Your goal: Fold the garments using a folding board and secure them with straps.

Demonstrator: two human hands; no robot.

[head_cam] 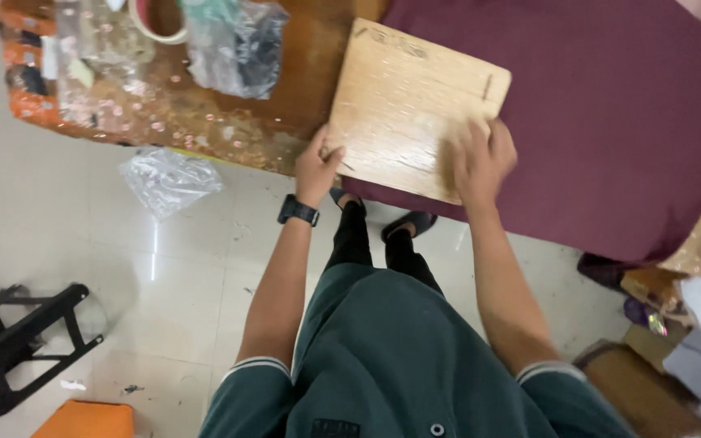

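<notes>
While both hands rest on the wooden board [411, 105], we note the left hand [318, 166] pinching its near-left edge and the right hand [482, 158] pressed flat, fingers spread, on its near-right corner. Board lies straight ahead, tilted slightly, half over the maroon cloth [610, 122], half over the worktop [302, 81].

Head camera looks steeply down, close above the table [285, 122].
</notes>
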